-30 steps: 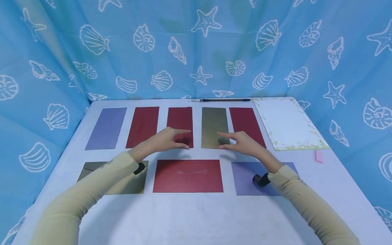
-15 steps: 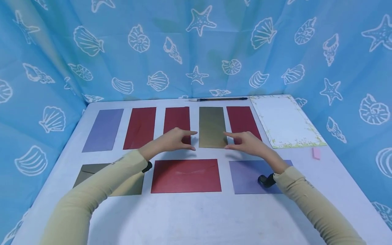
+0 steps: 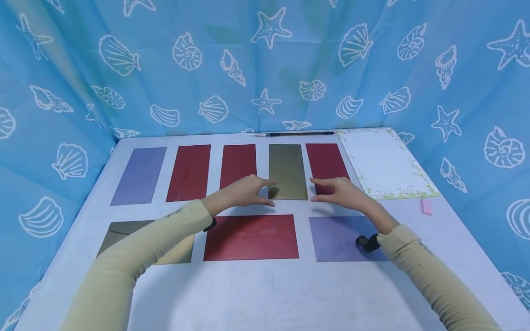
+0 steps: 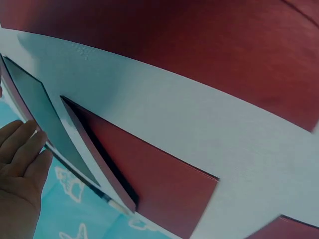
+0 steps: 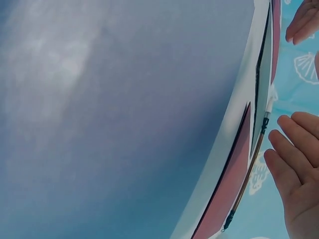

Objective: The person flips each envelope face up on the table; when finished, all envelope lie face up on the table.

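No text, label, brand, number or sign can be read in any view. The envelopes [image 3: 286,171] on the tabletop [image 3: 265,294] carry no writing on their visible sides. The sheet [image 3: 383,162] at the far right corner shows only a printed border, with no words. The blue cloth [image 3: 265,59] behind has only drawings of shells and starfish, not letters. Small dark marks are on the sleeves [image 3: 418,250], but they are too small to read.

gold envelope [image 3: 287,171], seashell-print blue backdrop [image 3: 265,64]
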